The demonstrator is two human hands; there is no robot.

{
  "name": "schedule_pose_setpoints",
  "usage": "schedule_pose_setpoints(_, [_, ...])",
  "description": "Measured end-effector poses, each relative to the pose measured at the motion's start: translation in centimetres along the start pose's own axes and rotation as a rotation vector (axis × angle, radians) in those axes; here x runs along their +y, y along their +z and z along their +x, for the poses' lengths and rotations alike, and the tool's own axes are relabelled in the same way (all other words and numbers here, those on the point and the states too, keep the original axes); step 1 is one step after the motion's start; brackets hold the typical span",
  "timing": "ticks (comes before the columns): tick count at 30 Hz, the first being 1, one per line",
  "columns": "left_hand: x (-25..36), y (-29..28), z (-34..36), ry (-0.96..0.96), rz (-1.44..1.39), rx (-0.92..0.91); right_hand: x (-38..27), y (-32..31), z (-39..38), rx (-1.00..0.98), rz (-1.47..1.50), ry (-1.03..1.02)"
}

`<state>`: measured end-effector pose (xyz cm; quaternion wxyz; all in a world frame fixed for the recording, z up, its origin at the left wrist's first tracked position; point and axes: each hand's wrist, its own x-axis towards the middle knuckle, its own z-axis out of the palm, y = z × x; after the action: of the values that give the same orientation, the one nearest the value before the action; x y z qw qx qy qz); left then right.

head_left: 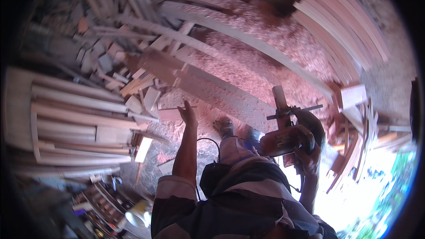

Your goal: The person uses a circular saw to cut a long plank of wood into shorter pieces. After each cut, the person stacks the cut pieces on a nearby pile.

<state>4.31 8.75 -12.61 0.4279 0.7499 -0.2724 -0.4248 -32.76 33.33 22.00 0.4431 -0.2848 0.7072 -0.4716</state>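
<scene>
Pinkish wood dust (283,48) covers much of the workshop floor seen in the head view, with planks (84,106) stacked at the left, more planks (343,26) at the upper right and a heap of offcuts (104,59) at the upper left. Dust also coats the wide board (221,97), which lies slantwise ahead of the person's shoes (226,126); that much dust suggests some cutting or shaping is done, though how much of the board remains to be worked cannot be told. A reddish-brown power tool (281,142) hangs just right of the person's legs, apparently clear of the board, so the work looks paused. Its handle is gripped by the right hand (307,159), fingers wrapped round it, with that forearm low beside the body. Stretched forward, the left hand (188,114) points away from the person, near a small wood block (170,114); whether its fingers pinch a thin stick there cannot be told.
</scene>
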Motion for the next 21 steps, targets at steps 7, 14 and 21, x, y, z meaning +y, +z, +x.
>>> schedule_pose_setpoints(7, [9.5,5.2,-2.6,0.246,0.111,-0.266,4.2,-2.0,-6.9,0.404,0.023,0.048])
schedule_pose_setpoints(14, [14.0,19.1,-9.8,0.489,0.313,-0.654,7.4,-2.5,-9.2,0.643,0.183,0.135])
schedule_pose_setpoints(21, [9.0,30.3,-24.6,0.547,0.27,-1.168,8.9,-7.0,-14.7,0.795,0.313,0.319])
